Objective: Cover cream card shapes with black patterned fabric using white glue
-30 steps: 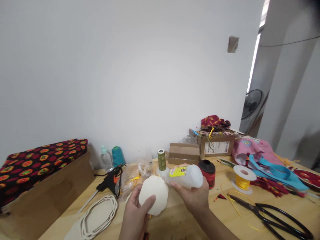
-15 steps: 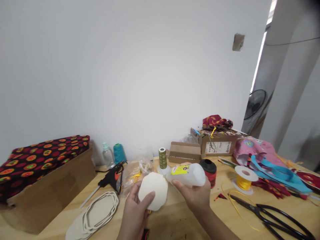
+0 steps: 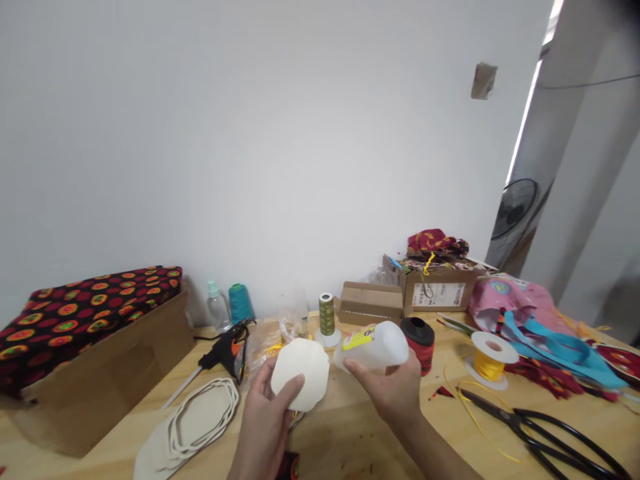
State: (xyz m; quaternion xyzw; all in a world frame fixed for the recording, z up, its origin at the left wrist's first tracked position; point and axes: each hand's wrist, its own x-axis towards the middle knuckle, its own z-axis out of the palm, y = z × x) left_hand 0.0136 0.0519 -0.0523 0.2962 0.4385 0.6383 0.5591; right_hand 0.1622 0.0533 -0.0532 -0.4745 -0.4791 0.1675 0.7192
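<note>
My left hand (image 3: 267, 417) holds a cream, roughly round cut-out piece (image 3: 301, 372) upright above the wooden table (image 3: 350, 433), thumb on its face. My right hand (image 3: 393, 390) grips a white glue bottle (image 3: 373, 347) with a yellow label, lying sideways with its tip towards the cream piece. The bottle's tip is close to the right edge of the piece; contact I cannot tell.
A stack of cream cut-outs (image 3: 193, 423) and a black glue gun (image 3: 225, 350) lie to the left. Thread spools (image 3: 327, 317), a red-black spool (image 3: 419, 340), yellow ribbon spool (image 3: 493, 357), black scissors (image 3: 545, 437), cardboard boxes (image 3: 437, 290) and patterned fabric on a box (image 3: 90, 313) surround.
The view has shifted slightly; both hands with the cream piece and bottle have risen a little and the piece has tilted more to the left.
</note>
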